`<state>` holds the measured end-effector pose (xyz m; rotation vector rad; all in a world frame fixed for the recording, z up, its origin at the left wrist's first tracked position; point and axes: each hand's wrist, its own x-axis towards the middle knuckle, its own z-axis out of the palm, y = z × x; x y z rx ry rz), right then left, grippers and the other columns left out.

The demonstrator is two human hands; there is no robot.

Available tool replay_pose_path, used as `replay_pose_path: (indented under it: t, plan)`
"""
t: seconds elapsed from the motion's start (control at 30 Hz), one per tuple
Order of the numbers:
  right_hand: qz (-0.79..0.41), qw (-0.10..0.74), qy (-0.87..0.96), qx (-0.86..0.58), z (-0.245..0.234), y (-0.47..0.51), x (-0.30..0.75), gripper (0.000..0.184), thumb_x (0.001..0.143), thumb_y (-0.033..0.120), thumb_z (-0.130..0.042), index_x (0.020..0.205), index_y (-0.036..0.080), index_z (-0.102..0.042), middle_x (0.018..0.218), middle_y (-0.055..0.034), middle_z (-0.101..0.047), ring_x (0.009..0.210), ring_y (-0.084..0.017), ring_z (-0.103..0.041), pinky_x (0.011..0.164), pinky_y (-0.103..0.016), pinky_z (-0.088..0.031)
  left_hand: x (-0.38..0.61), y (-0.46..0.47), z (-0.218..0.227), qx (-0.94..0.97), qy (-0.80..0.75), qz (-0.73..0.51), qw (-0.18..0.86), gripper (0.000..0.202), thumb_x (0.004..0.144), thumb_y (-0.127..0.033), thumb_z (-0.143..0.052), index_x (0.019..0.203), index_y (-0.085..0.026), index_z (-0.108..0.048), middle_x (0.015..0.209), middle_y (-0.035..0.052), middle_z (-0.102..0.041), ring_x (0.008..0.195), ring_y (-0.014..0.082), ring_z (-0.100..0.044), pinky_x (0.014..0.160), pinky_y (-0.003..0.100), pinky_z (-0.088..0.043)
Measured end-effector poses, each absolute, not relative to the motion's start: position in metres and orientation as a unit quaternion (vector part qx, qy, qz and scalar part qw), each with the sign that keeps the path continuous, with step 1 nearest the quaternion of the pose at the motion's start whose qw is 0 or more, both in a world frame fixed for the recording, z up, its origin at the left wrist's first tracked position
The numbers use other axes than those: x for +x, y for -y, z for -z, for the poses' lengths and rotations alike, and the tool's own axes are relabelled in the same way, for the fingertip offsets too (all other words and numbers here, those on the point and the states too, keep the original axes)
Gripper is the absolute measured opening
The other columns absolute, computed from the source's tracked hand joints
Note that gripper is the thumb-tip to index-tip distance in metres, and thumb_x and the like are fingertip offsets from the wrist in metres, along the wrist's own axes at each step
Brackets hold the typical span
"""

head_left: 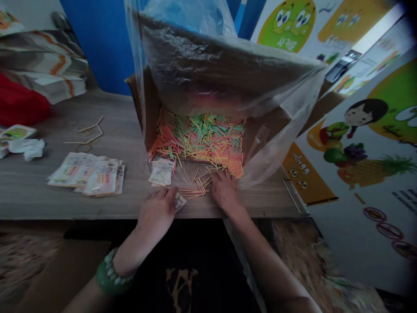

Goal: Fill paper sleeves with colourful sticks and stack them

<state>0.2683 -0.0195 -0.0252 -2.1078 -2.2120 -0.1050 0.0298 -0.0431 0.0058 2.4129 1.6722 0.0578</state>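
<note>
My left hand (159, 209), wearing a green bangle and a beaded bracelet, is closed on a small printed packet (180, 202) at the table's front edge. Part of the packet is hidden under the fingers. My right hand (224, 191) rests at the box's front, fingers slightly apart and touching loose thin sticks. A few yellow sticks (195, 191) lie between the hands. Behind them, the plastic-lined cardboard box (151, 104) lies open towards me, with many pink, green, yellow and orange sticks (202, 137) inside. Small packets (162, 172) sit at its front left.
Filled clear packets (100, 178) lie piled at left on the table (29, 191), with rubber bands and bent sticks (93, 132) behind. A red bag (21, 102), white stacks (48, 65) and a crumpled tissue (28, 148) are farther left. Printed cartons (355, 165) stand right.
</note>
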Motion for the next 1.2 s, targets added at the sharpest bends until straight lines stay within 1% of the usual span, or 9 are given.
replay_pose_path:
  t: [0.13, 0.3, 0.4, 0.5, 0.63, 0.8, 1.0, 1.1, 1.2]
  plan:
    - [0.018, 0.030, 0.734, -0.679, 0.028, 0.024, 0.250, 0.028, 0.095, 0.013, -0.052, 0.112, 0.019, -0.073, 0.109, -0.0122, -0.069, 0.105, -0.030, -0.056, 0.086, -0.041, -0.039, 0.046, 0.052, -0.004, 0.851, -0.502, 0.014, 0.157, 0.051, 0.096, -0.010, -0.046, 0.145, -0.020, -0.054, 0.120, 0.0109, -0.072, 0.103, 0.0276, -0.070, 0.091, 0.041, -0.055]
    - [-0.029, 0.119, 0.768, -0.628, 0.035, 0.020, 0.243, 0.036, 0.095, 0.007, -0.047, 0.113, 0.023, -0.074, 0.110, -0.0076, -0.071, 0.107, -0.025, -0.058, 0.094, -0.039, -0.042, 0.052, 0.046, 0.004, 0.854, -0.496, 0.022, 0.159, 0.048, 0.098, -0.012, -0.042, 0.144, -0.017, -0.055, 0.115, 0.0135, -0.073, 0.099, 0.0298, -0.071, 0.086, 0.043, -0.056]
    - [-0.044, 0.169, 0.786, -0.594, 0.035, 0.002, 0.245, 0.043, 0.094, 0.003, -0.042, 0.121, 0.020, -0.070, 0.121, -0.0077, -0.070, 0.113, -0.023, -0.058, 0.100, -0.037, -0.043, 0.051, 0.045, 0.005, 0.859, -0.489, 0.016, 0.152, 0.048, 0.098, -0.012, -0.041, 0.143, -0.018, -0.056, 0.113, 0.0138, -0.073, 0.100, 0.0294, -0.071, 0.087, 0.043, -0.056]
    - [-0.035, 0.144, 0.798, -0.585, 0.033, -0.011, 0.241, 0.040, 0.096, 0.006, -0.043, 0.128, 0.015, -0.065, 0.131, -0.0114, -0.066, 0.122, -0.025, -0.054, 0.104, -0.039, -0.042, 0.050, 0.045, 0.005, 0.861, -0.486, 0.016, 0.146, 0.049, 0.098, -0.011, -0.040, 0.143, -0.017, -0.056, 0.110, 0.0143, -0.073, 0.099, 0.0298, -0.071, 0.087, 0.044, -0.056]
    - [-0.011, 0.094, 0.795, -0.599, 0.031, 0.005, 0.228, 0.026, 0.101, 0.021, -0.050, 0.119, 0.017, -0.069, 0.121, -0.0128, -0.067, 0.113, -0.029, -0.056, 0.097, -0.043, -0.044, 0.048, 0.048, 0.004, 0.870, -0.469, 0.006, 0.151, 0.049, 0.096, -0.009, -0.040, 0.142, -0.015, -0.057, 0.108, 0.0141, -0.073, 0.099, 0.0295, -0.071, 0.088, 0.044, -0.056]
    - [-0.017, 0.117, 0.791, -0.600, 0.032, 0.044, 0.221, 0.026, 0.103, 0.025, -0.048, 0.118, 0.019, -0.069, 0.119, -0.0109, -0.068, 0.107, -0.028, -0.056, 0.094, -0.043, -0.044, 0.040, 0.053, 0.007, 0.857, -0.488, -0.021, 0.163, 0.049, 0.096, -0.009, -0.042, 0.142, -0.017, -0.056, 0.116, 0.0132, -0.073, 0.104, 0.0278, -0.071, 0.093, 0.042, -0.055]
    - [0.009, 0.132, 0.812, -0.569, 0.037, 0.056, 0.220, 0.054, 0.100, 0.041, -0.056, 0.144, 0.010, -0.050, 0.141, -0.0177, -0.056, 0.130, -0.032, -0.045, 0.112, -0.049, -0.032, 0.041, 0.036, 0.002, 0.802, -0.566, 0.048, 0.185, 0.064, 0.096, -0.013, -0.044, 0.158, -0.010, -0.029, 0.118, 0.0183, -0.074, 0.105, 0.0292, -0.073, 0.091, 0.041, -0.055]
    - [0.012, 0.102, 0.799, -0.592, 0.038, 0.059, 0.210, 0.047, 0.099, 0.039, -0.059, 0.137, 0.012, -0.056, 0.132, -0.0169, -0.061, 0.118, -0.031, -0.051, 0.103, -0.047, -0.038, 0.046, 0.029, -0.004, 0.800, -0.563, 0.070, 0.195, 0.060, 0.094, -0.013, -0.044, 0.154, -0.007, -0.036, 0.119, 0.0211, -0.073, 0.109, 0.0313, -0.072, 0.091, 0.041, -0.055]
    - [0.013, 0.091, 0.802, -0.590, 0.040, 0.066, 0.202, 0.030, 0.101, 0.028, -0.056, 0.128, 0.016, -0.063, 0.118, -0.0130, -0.067, 0.106, -0.028, -0.055, 0.094, -0.043, -0.041, 0.047, 0.033, -0.010, 0.807, -0.551, 0.077, 0.200, 0.053, 0.096, -0.011, -0.039, 0.149, -0.012, -0.046, 0.116, 0.0199, -0.075, 0.105, 0.0319, -0.073, 0.088, 0.043, -0.056]
